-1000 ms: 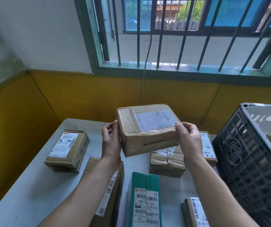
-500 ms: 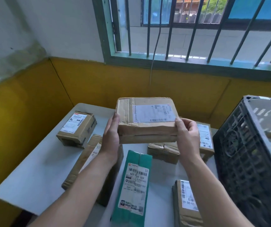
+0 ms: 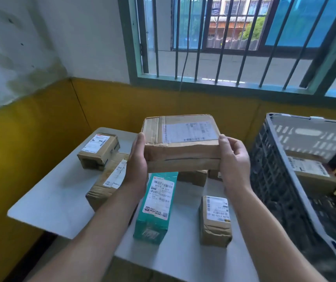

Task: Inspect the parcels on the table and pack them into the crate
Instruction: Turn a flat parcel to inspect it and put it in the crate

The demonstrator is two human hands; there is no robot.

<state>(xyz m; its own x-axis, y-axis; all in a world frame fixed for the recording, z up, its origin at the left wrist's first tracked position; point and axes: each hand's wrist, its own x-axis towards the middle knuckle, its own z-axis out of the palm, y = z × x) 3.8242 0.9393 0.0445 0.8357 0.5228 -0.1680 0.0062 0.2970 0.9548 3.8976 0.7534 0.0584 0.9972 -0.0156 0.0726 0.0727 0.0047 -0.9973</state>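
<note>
**taped parcel held up between both hands, crate to the right**

the brown parcel [image 3: 180, 143] is off the surface [image 3: 57, 200], held level over its far half with the white label facing up. the left hand [image 3: 137, 159] presses flat against its left end, fingers straight. the right hand [image 3: 233, 159] curls round the right end, thumb up at the top corner.

directly below and behind it a low brown parcel [image 3: 192, 177] lies partly hidden. nearer the camera a teal parcel [image 3: 156, 204] lies lengthwise between the forearms, and a small brown parcel [image 3: 216, 218] lies just to its right. a long crumpled parcel [image 3: 108, 180] is partly covered by the left forearm, and a squat box [image 3: 99, 150] stands by the far left corner. the dark slatted crate [image 3: 272, 180] stands close on the right, its near wall beside the right wrist, with a labelled parcel [image 3: 309, 169] already inside. a barred window [image 3: 222, 41] sits above the yellow wall [image 3: 41, 139].

a second ago the held parcel was tilted, left corner raised, and the left fingers hooked its edge; now it lies flat and those fingers are straight. the view has also pulled back, so the near edge of the surface shows.
</note>
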